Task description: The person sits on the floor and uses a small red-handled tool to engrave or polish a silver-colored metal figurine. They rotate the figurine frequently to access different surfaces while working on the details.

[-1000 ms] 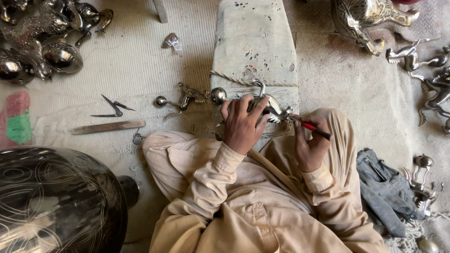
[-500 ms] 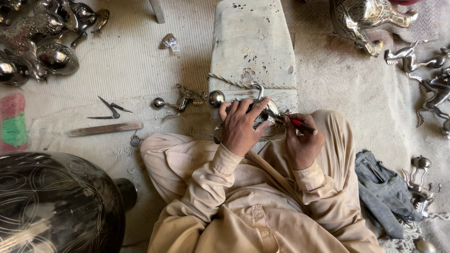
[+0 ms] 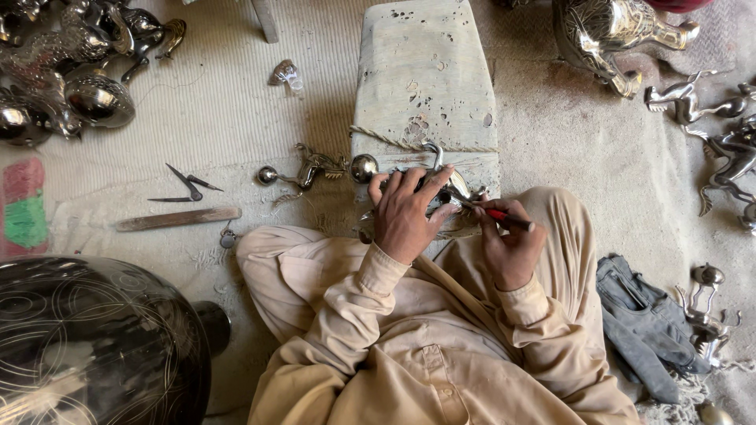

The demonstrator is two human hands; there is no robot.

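I see a big dark engraved pot [image 3: 87,346] filling the lower-left corner, lying on its side on the mat [image 3: 236,102]. A pale, pitted wooden block [image 3: 425,71] runs from top centre down to the person's lap, with a cord [image 3: 394,143] round its near end. A heap of shiny metal vessels [image 3: 71,63] sits top left; a polished jug-like vessel [image 3: 606,31] top right. Silver animal figures [image 3: 709,118] are scattered along the right edge, with more small metal bits [image 3: 705,307] lower right next to a folded grey cloth [image 3: 638,323]. Left of the block: a flat wooden stick [image 3: 177,219], dark dividers [image 3: 187,185], a small brass figure [image 3: 311,167] between two round silver knobs [image 3: 364,168]. A small shiny piece [image 3: 285,73] lies alone further up.

The workpiece [image 3: 441,189] is a small silvery metal piece with a curved loop sticking up, resting on the near end of the block, just above the crossed legs. Most of it is hidden under fingers, so I cannot tell its full shape.

The left hand [image 3: 405,212] is clamped over the workpiece from the left, fingers wrapped across its top. The right hand [image 3: 508,244] pinches a red-handled tool [image 3: 496,214] like a pen, with its tip at the workpiece, right beside the left fingertips.
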